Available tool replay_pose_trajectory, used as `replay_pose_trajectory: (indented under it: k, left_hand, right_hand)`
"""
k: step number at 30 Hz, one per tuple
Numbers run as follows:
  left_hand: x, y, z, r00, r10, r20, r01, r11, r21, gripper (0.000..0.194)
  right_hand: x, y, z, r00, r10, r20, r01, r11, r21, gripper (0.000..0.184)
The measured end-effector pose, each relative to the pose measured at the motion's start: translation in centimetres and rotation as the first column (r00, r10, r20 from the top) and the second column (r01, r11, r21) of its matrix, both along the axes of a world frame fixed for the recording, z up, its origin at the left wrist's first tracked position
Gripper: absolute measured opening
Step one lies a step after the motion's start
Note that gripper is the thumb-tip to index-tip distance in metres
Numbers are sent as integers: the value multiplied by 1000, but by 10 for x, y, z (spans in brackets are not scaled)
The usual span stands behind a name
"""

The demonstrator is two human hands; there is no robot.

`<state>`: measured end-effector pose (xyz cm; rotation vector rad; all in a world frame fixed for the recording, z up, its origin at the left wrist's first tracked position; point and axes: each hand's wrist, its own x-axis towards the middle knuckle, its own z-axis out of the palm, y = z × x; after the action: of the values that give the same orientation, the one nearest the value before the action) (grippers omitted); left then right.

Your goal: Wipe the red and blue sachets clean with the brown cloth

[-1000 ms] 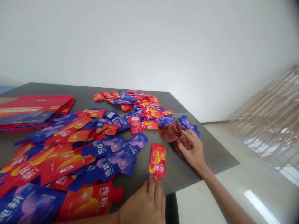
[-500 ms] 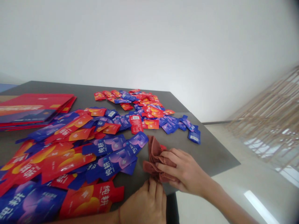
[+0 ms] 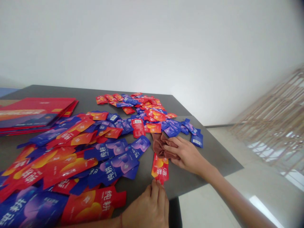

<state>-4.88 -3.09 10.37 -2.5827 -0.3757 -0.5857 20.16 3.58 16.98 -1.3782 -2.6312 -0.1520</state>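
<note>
Left hand (image 3: 149, 205) low at the near edge of the tabletop (image 3: 201, 161), fingers curled close together, fingertips at the lower tip of a red foil sachet (image 3: 160, 167); pinching or merely touching, impossible to tell from this view. Right hand (image 3: 187, 155) up and to the right, fingers lying over and gathering a bunched brown cloth (image 3: 160, 146).

The red foil sachet flat on the dark grey surface, printed side up, long axis running almost straight away from the viewer with a slight lean, upper end touching the lower edge of the brown cloth. Left hand directly below it and touching or nearly touching that lower tip; right hand beside its upper end, reaching it only across the cloth. So the sachet lies between the two hands, nearer the left at its tip.

Just to the left, long blue sachets (image 3: 114, 166) overlapping red ones, a heap spreading to the edge of the view. Farther off, a scatter of small red and blue sachets (image 3: 133, 101). At far left, a stack of flat red packaging (image 3: 35, 115). Beyond the tabletop's right edge, a pale floor (image 3: 237, 196).
</note>
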Motion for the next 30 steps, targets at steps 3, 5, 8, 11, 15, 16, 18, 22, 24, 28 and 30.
replay_pose_trajectory:
  k: [3, 5, 8, 11, 15, 16, 18, 22, 24, 28, 30]
  left_hand:
    - [-1, -1, 1, 1000, 18, -7, -19, 1000, -4, 38]
    - [-1, -1, 2, 1000, 16, -4, -16, 1000, -4, 37]
    - [0, -1, 1, 1000, 6, -3, -6, 1000, -9, 38]
    - [1, -1, 2, 1000, 5, -12, -6, 1000, -24, 38]
    - [0, -1, 4, 999, -3, -33, 1, 999, -36, 37]
    - [0, -2, 4, 999, -3, -33, 2, 999, -40, 37]
    - [0, -2, 5, 999, 6, -33, -7, 999, -46, 37]
    - [0, -1, 4, 999, 4, -38, -6, 999, -43, 38]
    - [-1, -1, 4, 999, 5, -36, -7, 999, -38, 39]
    - [-1, -1, 4, 1000, 7, -20, -8, 1000, -30, 40]
    - [0, -1, 2, 1000, 10, -21, -11, 1000, -26, 41]
  right_hand:
    - [-1, 0, 3, 1000, -7, 4, 7, 1000, 13, 48]
    - [-2, -6, 6, 1000, 3, 5, -3, 999, 42, 48]
    - [-6, -19, 13, 1000, 25, -13, -23, 993, 115, 46]
    - [-11, -33, 15, 997, 72, -20, -69, 990, 121, 47]
    - [-17, -46, 10, 991, 131, 6, -131, 991, -5, 48]
    - [-18, -47, 8, 991, 133, 17, -133, 991, -25, 49]
    - [-19, -48, 4, 991, 131, 40, -129, 990, -52, 50]
    - [-16, -43, 2, 991, 125, 53, -121, 989, -80, 50]
    - [-15, -38, 3, 992, 118, 43, -113, 989, -95, 48]
    - [-12, -30, 3, 995, 93, 17, -91, 990, -110, 45]
    - [-10, -26, 3, 996, 89, 15, -86, 990, -111, 45]
